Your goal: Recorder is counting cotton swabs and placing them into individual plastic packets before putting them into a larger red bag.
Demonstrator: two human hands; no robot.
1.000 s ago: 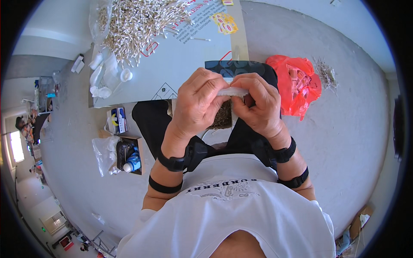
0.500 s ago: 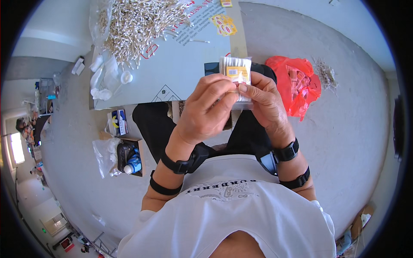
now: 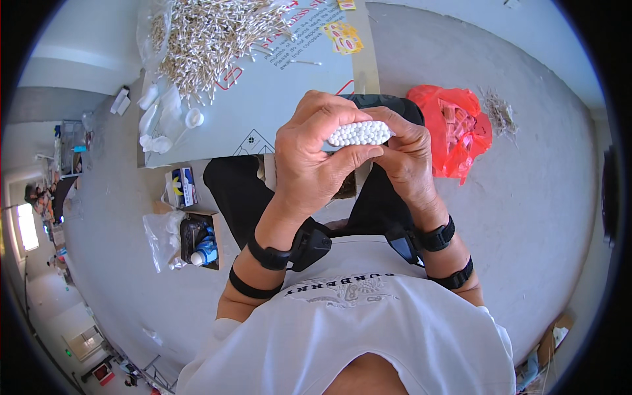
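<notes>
One swab pack, end-on to us
Near the tabletop, our left grip is closed about its left end, our right grip about its right.

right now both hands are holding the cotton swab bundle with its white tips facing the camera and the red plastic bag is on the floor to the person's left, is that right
Not quite: the head view shows the red plastic bag on the floor to the person's right. The left hand and right hand do hold the cotton swab bundle, white tips facing the camera.
</notes>
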